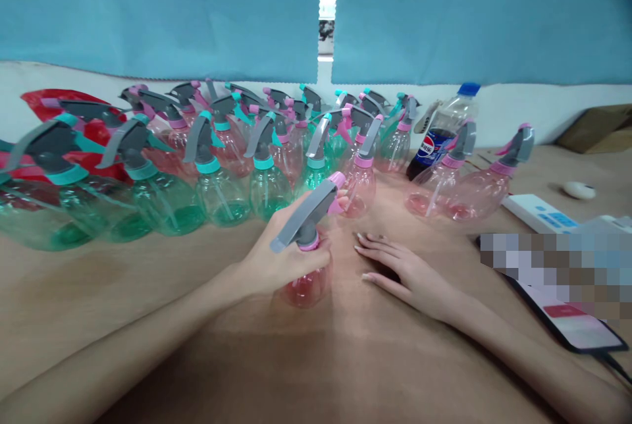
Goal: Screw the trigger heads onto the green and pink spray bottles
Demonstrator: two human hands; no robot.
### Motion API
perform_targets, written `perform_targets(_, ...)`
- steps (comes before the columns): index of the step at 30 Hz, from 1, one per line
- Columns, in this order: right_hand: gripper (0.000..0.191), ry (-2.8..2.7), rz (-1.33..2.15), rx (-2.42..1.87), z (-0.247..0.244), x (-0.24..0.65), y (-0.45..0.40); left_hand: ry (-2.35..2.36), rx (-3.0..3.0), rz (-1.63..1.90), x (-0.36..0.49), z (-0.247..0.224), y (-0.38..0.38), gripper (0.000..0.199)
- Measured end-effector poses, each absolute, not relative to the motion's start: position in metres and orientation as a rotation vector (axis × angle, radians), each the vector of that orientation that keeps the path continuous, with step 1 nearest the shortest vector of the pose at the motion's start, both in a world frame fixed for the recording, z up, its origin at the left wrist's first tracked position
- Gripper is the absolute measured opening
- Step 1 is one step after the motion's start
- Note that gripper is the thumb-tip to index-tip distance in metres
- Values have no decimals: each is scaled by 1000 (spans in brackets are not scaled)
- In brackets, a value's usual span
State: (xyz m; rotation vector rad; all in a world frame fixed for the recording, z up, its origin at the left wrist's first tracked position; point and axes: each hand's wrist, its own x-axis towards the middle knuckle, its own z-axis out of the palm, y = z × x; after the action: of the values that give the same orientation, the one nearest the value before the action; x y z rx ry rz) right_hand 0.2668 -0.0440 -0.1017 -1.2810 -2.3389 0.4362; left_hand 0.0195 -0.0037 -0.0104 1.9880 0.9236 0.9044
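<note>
In the middle of the table stands a pink spray bottle with a grey and pink trigger head. My left hand is wrapped round its neck and upper body, thumb in front, and part of the bottle is hidden behind it. To the right, my right hand rests on the tabletop with fingers stretched out and nothing in them, apart from the bottle. Just behind the held bottle is another pink spray bottle. A row of green spray bottles lies beyond my left hand.
More pink and green spray bottles crowd the back, with a red plastic bag among them. At right are two pink spray bottles, a cola bottle, a white power strip, a phone, a white mouse-like object and a cardboard box.
</note>
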Motion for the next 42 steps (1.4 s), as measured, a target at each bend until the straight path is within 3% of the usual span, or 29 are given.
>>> perform_targets(14,47,-2367,425,-1309,-100,266,-44,904,2003,892,19,-5,-5,34)
perform_targets(24,48,-2373,404,-1290,-103,268,-43,994,2063,807,20,0,-6,45)
perform_targets(31,48,-2371,395,-1297,-105,268,-43,976,2204,833,19,1,-7,14)
perform_targets(42,49,-2390,390,-1301,-105,268,-42,962,2205,881,20,4,-7,17)
